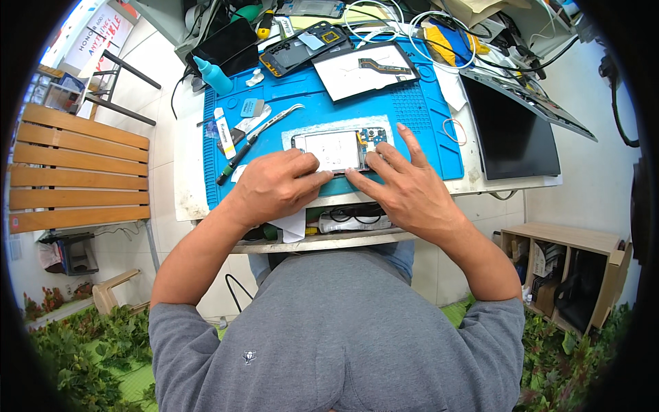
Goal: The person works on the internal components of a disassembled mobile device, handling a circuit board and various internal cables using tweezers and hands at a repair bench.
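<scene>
An opened smartphone [329, 152] lies sideways on a pale pad on the blue repair mat [343, 117]. Its white inner panel faces up, with circuit board and a yellow flex piece at the right end. At its near left edge is my left hand [274, 184], closed, fingers curled in a pinch; what they pinch is hidden. My right hand [410, 189] steadies the phone's right end: thumb at the near edge, fingertips over the board, one finger stretched out beyond it. A pen-like tool with a bent tip [261, 143] rests left of the phone.
Behind lie a removed phone frame [302, 49], a white panel with a flex cable [366, 70] and tangled white cables [412, 27]. A blue bottle [214, 75] stands at the mat's far left. A dark screen [515, 134] sits at the right, glasses [353, 218] below the tabletop.
</scene>
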The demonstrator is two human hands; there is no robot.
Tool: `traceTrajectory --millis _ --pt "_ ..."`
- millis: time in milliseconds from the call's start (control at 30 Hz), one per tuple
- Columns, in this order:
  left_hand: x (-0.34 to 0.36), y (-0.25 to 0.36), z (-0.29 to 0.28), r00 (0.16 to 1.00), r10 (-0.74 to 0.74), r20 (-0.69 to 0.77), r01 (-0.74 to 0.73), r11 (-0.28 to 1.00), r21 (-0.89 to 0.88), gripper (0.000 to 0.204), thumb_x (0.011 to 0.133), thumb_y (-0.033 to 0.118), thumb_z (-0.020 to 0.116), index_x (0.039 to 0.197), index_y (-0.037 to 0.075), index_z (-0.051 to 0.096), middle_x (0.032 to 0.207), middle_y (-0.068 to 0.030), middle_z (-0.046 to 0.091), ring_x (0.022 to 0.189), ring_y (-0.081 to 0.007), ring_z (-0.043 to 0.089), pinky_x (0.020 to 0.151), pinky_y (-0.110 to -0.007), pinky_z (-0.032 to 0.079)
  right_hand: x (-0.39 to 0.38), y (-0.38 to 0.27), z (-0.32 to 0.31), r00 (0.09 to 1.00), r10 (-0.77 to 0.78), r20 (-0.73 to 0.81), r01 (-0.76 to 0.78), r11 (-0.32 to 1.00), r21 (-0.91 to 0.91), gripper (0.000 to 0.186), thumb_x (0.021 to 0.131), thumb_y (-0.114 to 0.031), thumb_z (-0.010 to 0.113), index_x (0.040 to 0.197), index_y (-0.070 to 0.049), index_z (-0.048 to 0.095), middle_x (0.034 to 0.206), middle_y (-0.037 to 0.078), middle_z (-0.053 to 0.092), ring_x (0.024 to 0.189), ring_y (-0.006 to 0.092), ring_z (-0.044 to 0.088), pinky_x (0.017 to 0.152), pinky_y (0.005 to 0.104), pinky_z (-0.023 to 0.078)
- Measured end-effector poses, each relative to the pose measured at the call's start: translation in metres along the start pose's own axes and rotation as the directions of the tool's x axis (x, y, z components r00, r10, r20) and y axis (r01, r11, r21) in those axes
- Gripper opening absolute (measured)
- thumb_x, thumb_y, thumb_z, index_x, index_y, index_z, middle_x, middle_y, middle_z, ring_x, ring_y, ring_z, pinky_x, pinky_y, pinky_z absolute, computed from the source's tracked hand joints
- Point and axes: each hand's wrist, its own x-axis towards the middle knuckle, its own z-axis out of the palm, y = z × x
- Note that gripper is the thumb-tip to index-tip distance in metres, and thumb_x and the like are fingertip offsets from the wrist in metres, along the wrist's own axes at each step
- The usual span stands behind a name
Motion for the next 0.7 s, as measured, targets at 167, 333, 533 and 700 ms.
traceTrajectory --millis 167,333,533,700 --pt "-0.0004 0.0006 0.0021 0.998 -0.033 -0.044 0.032 0.999 -0.003 0.03 0.086 0.01 0.091 0.116 0.012 0.087 0.095 -0.0024 0.07 0.083 -0.0213 0.074 0.071 -0.038 0.062 0.0014 0.0014 -0.0044 0.999 -0.039 0.036 0.04 0.999 -0.034 0.044 0.106 -0.017 0.07 0.15 -0.017 0.076 0.13 0.01 0.073 0.143 0.0309 0.065 0.143 0.0691 0.025" --pt "0.0006 0.0036 -0.0002 0.967 -0.251 -0.04 0.243 0.959 -0.145 0.023 0.088 0.01 0.094 0.11 0.013 0.087 0.096 -0.0042 0.076 0.078 -0.0218 0.078 0.068 -0.036 0.062 0.0002 0.0017 -0.0038 0.999 -0.035 0.036 0.035 0.999 -0.027 0.045 0.105 -0.017 0.071 0.15 -0.017 0.075 0.131 0.01 0.073 0.143 0.0312 0.065 0.143 0.0694 0.025" --pt "0.0011 0.001 0.0034 0.984 -0.175 -0.045 0.171 0.983 -0.068 0.013 0.088 0.014 0.094 0.099 0.011 0.087 0.092 -0.0047 0.076 0.075 -0.022 0.077 0.065 -0.036 0.061 0.0003 0.0021 -0.0035 0.999 -0.033 0.04 0.034 0.999 -0.014 0.046 0.105 -0.016 0.071 0.151 -0.016 0.075 0.132 0.01 0.073 0.143 0.0318 0.065 0.143 0.0693 0.024" --pt "0.0075 0.0008 0.0003 0.944 -0.33 0.024 0.329 0.929 -0.17 0.007 0.089 0.012 0.091 0.094 0.008 0.087 0.09 -0.0052 0.077 0.072 -0.0214 0.078 0.066 -0.035 0.062 0.001 0.0022 -0.0055 0.998 -0.037 0.045 0.037 0.999 -0.011 0.045 0.106 -0.016 0.071 0.151 -0.017 0.075 0.134 0.01 0.073 0.143 0.0318 0.065 0.144 0.069 0.023"
